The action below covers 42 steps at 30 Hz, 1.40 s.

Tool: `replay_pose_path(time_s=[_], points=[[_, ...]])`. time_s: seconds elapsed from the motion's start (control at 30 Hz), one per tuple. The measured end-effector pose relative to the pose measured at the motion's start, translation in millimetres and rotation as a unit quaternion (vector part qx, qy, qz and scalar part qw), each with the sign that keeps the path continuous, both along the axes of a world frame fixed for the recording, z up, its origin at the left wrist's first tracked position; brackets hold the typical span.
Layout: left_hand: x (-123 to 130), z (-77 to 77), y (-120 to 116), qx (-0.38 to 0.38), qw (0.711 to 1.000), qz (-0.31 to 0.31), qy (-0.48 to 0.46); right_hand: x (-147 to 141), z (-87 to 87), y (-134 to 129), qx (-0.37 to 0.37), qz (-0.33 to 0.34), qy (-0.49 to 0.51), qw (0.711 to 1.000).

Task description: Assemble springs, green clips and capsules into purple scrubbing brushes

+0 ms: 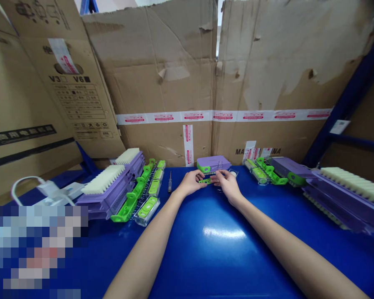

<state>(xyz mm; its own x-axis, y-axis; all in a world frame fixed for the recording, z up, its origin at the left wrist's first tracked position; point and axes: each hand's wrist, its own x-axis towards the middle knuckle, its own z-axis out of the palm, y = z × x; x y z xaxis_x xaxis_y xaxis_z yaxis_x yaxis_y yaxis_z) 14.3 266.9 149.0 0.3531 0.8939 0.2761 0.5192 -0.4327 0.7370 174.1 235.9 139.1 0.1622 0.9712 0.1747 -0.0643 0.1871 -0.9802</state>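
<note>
Near the back of the blue table, my left hand [195, 182] curls its fingers around a small green plastic piece [205, 181]. My right hand [227, 185] is closed just to its right, pinching what looks like a thin wire coil spring [220, 165]; it shows above and below the fingers. Right behind both hands lies a purple plastic block with a green end [215, 162]. A small clear part with a white round piece [233, 172] sits beyond my right hand. The fingers partly hide the held parts.
On the left stand purple blocks with cream bristles [104, 179], green brackets [127, 207], clear-and-green cases [147, 211] and a screwdriver [170, 183]. Similar purple parts [355, 187] and green brackets [272, 175] lie right. A power strip [57, 194] is far left; cardboard [162, 83] walls the back.
</note>
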Motion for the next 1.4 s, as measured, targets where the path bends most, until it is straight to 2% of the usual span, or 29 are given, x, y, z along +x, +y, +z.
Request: replay_pose_path(time_s=[0.27,0.37,0.5,0.63,0.73,0.83,0.97,1.23,1.4], points=[[1,-1.1,-1,0.016,0.999,0.001,0.036,3,-1.0,6,0.003,-0.049,0.067,0.997],[4,-1.7,-5,0.07,0.994,0.005,0.084,3,-0.3,7,-0.001,-0.045,0.092,0.995],[9,1.0,-14,0.182,0.967,0.006,0.18,2,0.4,5,0.001,-0.035,0.115,0.993],[12,1.9,-19,0.229,0.95,0.005,0.214,1,3.1,2,0.003,-0.029,0.12,0.992],[12,0.6,-18,0.237,0.949,0.016,0.205,1,6.8,-1,-0.009,-0.018,0.106,0.994],[11,-0.5,-16,0.229,0.956,0.032,0.181,3,10.1,-5,-0.022,0.024,0.06,0.998],[12,-0.9,-13,0.208,0.966,0.05,0.146,3,11.7,-8,-0.001,0.06,0.009,0.998],[15,-3.1,-9,0.168,0.981,0.067,0.071,6,11.5,-6,-0.031,0.066,0.088,0.993],[20,-3.9,-12,0.151,0.985,0.05,0.066,4,7.2,-4,-0.003,0.086,0.087,0.992]])
